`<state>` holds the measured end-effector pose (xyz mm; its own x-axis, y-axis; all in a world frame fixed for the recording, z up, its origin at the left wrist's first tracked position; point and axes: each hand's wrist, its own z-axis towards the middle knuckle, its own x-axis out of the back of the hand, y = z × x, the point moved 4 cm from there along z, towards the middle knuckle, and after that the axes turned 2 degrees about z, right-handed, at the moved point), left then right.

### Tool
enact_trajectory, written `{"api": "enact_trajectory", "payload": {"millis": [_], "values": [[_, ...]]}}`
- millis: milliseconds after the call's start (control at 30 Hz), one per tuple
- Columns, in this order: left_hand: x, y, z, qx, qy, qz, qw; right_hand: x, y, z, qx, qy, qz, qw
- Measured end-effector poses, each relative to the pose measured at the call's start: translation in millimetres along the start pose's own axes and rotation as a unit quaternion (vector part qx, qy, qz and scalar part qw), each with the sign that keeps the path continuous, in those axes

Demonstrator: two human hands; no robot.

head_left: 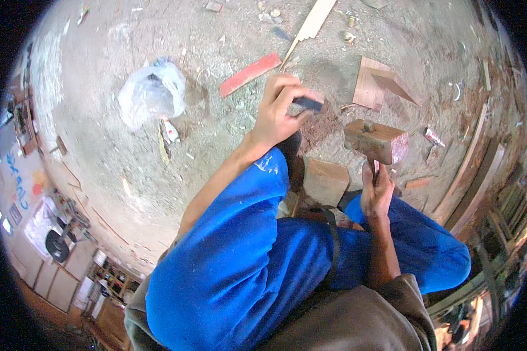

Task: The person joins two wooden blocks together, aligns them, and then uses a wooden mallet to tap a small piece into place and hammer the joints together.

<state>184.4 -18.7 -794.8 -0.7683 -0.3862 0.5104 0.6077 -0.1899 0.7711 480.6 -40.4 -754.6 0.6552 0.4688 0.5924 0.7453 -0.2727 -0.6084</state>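
Observation:
My left hand (275,114) is raised beyond my left knee, fingers wrapped round a small block with a dark side and a brownish top (309,103). Much of that block is hidden by the fingers. In my right hand (377,192) is the handle of a wooden mallet (366,143), gripped just below its head. The mallet head is held to the right of the small block, apart from it. Below the mallet, between my legs, is a wooden block (327,178).
Beyond my hands lie a red strip (250,74), a pale board (316,22) and thin wooden pieces (366,88). A clear plastic bag (152,93) sits at the left, a small tube (434,137) at the right. Long timbers (477,181) line the right edge.

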Motion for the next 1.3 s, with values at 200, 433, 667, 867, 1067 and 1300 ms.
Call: {"api": "enact_trajectory", "payload": {"millis": [200, 433, 667, 867, 1067, 1300], "values": [[5.8, 22.9, 20.6, -0.096, -0.013, -0.030, 0.995, -4.9, 6.9, 9.9, 0.018, -0.010, 0.012, 1.000], [-4.6, 40.4, 33.2, -0.107, -0.035, -0.028, 0.993, -7.9, -3.4, 26.4, -0.011, -0.032, 0.021, 0.999], [-9.3, 47.7, 34.9, -0.074, -0.023, -0.044, 0.996, -14.4, 6.1, 28.7, -0.044, -0.061, 0.047, 0.996], [-12.7, 56.9, 52.6, -0.003, -0.065, -0.006, 0.998, -8.5, 12.9, 33.0, -0.079, -0.060, 0.042, 0.994], [-23.3, 55.1, 48.4, 0.215, -0.057, -0.130, 0.966, -4.2, 18.1, 35.7, -0.137, -0.078, 0.075, 0.985], [-20.7, 42.0, 45.0, 0.194, -0.094, -0.135, 0.967, -18.1, 30.3, 30.9, -0.067, -0.076, 0.004, 0.995]]}}
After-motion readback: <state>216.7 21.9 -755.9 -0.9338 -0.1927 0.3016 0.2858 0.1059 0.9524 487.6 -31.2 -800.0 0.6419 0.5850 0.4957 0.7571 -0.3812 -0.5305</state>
